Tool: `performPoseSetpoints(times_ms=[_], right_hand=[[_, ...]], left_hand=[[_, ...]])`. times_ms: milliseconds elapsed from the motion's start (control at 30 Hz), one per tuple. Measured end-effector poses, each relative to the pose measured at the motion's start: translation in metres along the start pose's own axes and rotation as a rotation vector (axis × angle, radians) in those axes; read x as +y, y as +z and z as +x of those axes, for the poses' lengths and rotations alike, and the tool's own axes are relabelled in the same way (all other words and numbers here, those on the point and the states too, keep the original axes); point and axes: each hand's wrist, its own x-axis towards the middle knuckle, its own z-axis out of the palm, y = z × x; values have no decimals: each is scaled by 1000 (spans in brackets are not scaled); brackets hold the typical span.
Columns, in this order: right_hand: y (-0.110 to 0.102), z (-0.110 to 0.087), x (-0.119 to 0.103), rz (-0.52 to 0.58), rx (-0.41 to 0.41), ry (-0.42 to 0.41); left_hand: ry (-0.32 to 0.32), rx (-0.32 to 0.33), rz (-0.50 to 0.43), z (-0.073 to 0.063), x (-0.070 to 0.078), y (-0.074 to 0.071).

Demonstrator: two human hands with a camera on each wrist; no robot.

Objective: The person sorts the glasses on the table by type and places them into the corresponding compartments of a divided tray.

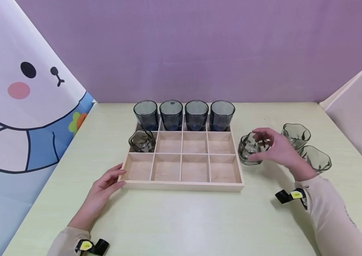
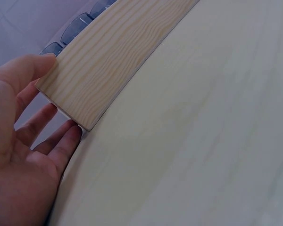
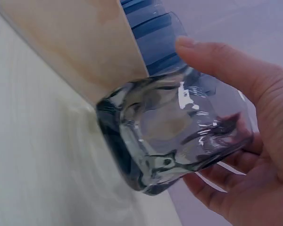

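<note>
A wavy, grey-tinted glass is in my right hand, just right of the wooden divided tray. In the right wrist view, thumb and fingers hold the glass around its sides, and its thick base tilts toward the tray and tabletop. My left hand grips the tray's front left corner, thumb on one side and fingers along the other. Smooth blue-grey tumblers fill the back row of compartments. One wavy glass sits in the middle row's leftmost compartment.
Two more wavy glasses stand on the right of the table: a farther glass and a nearer glass, partly behind my right hand and wrist. A purple backdrop rises behind the table, and a cartoon-printed cloth hangs on the left.
</note>
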Motion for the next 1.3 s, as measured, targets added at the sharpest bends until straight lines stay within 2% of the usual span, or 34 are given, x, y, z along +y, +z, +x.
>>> performPoseSetpoints(times_ms=[200, 633, 900, 1300], right_hand=[[-1, 1, -7, -16, 66, 3], [-3, 1, -33, -42, 101, 27], [-4, 1, -42, -35, 117, 34], [4, 8, -55, -45, 132, 4]], left_hand=[[1, -4, -1, 0, 0, 0], [8, -6, 3, 0, -1, -1], [4, -3, -3, 0, -1, 0], [6, 2, -7, 1, -3, 0]])
